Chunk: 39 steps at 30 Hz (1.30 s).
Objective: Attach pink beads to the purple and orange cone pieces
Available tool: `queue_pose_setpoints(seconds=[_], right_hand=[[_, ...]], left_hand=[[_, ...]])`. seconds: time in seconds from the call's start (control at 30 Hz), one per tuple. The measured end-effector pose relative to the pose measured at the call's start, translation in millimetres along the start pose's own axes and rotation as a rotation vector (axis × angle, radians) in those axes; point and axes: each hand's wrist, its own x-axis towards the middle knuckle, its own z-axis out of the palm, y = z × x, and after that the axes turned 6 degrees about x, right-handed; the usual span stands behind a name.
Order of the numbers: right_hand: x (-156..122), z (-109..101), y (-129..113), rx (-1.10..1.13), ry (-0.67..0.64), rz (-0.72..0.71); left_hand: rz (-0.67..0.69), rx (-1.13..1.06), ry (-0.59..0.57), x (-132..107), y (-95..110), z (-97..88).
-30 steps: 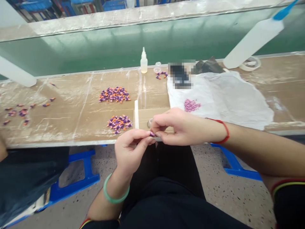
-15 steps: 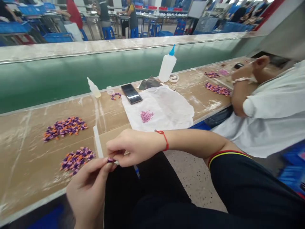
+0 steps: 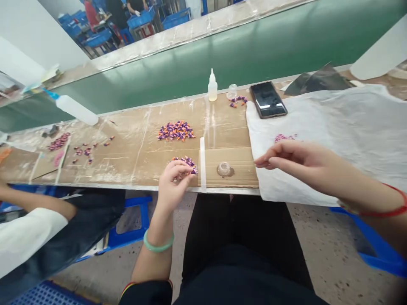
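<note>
Brown worktop (image 3: 127, 165) running left to right, its near edge at the person's lap (image 3: 241, 228), a green panel (image 3: 178, 78) behind its far edge. White cloth (image 3: 321, 116) spreads at right; cardboard (image 3: 240, 159) spans the gap between left hand (image 3: 171, 183) and right hand (image 3: 303, 163). The left grip pinches a small purple piece (image 3: 193, 170) by the near pile (image 3: 190, 161); the right grip's state cannot be told.

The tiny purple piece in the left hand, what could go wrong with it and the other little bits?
The purple piece might slip from the left hand. That hand could bump the nearby pile, close to the front of the table. The right hand could snag the white cloth, scattering its pink bits.
</note>
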Motion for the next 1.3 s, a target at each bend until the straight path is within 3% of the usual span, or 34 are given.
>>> queue_pose_setpoints(seconds=[0.13,0.23,0.47,0.6,0.8,0.93,1.07,1.17,1.3], right_hand=[[-7.9,-10.4,17.7,-0.020,0.108,0.236],[-8.0,-12.6,20.9,-0.024,0.153,0.333],[-5.0,-7.1,13.4,0.030,0.150,0.336],[-10.6,-10.3,20.5,0.056,0.164,0.335],[-15.8,-14.7,37.6,0.067,0.165,0.288],[-19.5,-17.1,40.7,0.093,0.185,0.185],[-26.5,-29.0,40.2,0.106,0.317,0.061],[-28.4,-39.7,49.7,-0.060,0.416,-0.041],[-23.9,-42.5,70.8,-0.399,0.349,-0.175]], left_hand=[[-0.109,0.303,-0.041,19.0,-37.5,-34.6],[-0.172,0.376,-0.044,41.3,-53.2,-45.1],[-0.380,0.479,0.103,119.3,-81.4,-30.5],[-0.456,0.562,0.125,141.1,-87.4,-19.1],[-0.415,0.625,0.164,140.7,-85.3,-9.1],[-0.358,0.535,0.208,138.4,-76.4,-12.8],[-0.342,0.271,0.250,128.8,-63.4,-23.5],[-0.336,0.017,0.282,115.9,-56.1,-29.7],[-0.289,-0.322,0.264,92.5,-35.1,-30.3]])
